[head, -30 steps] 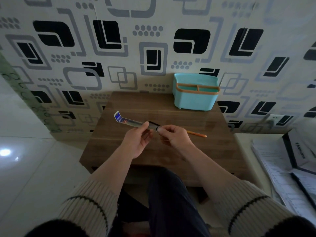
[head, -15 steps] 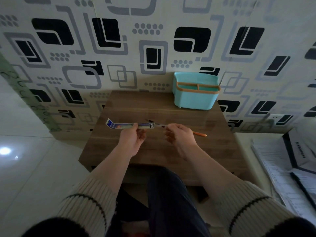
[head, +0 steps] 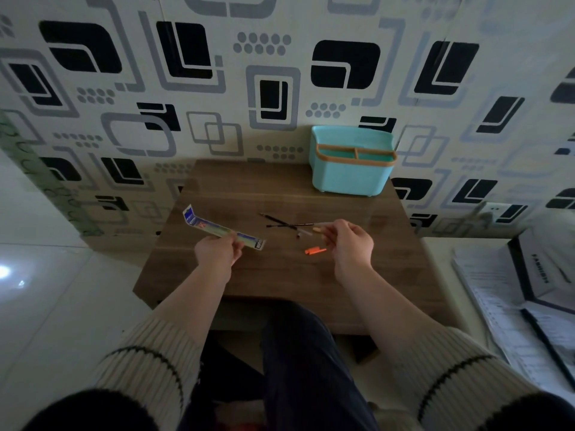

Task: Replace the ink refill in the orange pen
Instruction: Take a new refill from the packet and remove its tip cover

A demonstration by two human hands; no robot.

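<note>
Where the patterned wall (head: 280,73) meets it, a small wood-grain surface (head: 280,275) stands with a teal caddy (head: 351,172) at its back right corner, orange-rimmed and split into compartments. Left hand (head: 217,253) pinches a flat refill pack (head: 217,228) near its lower end; the pack slants up to the left, above the surface. Right hand (head: 351,244) is well apart from the left, fingers closed on a thin pale piece, likely the pen barrel (head: 320,229), though blur leaves this uncertain. Two dark refills (head: 286,223) lie crossed on the surface between the hands, nearer the right. An orange pen part (head: 315,251) lies just beside the right hand. Pale glossy floor (head: 46,290) to the left shows a light glare. Papers and a dark-edged box (head: 535,275) sit to the right. Dark trousers (head: 305,368) show below the surface edge.
</note>
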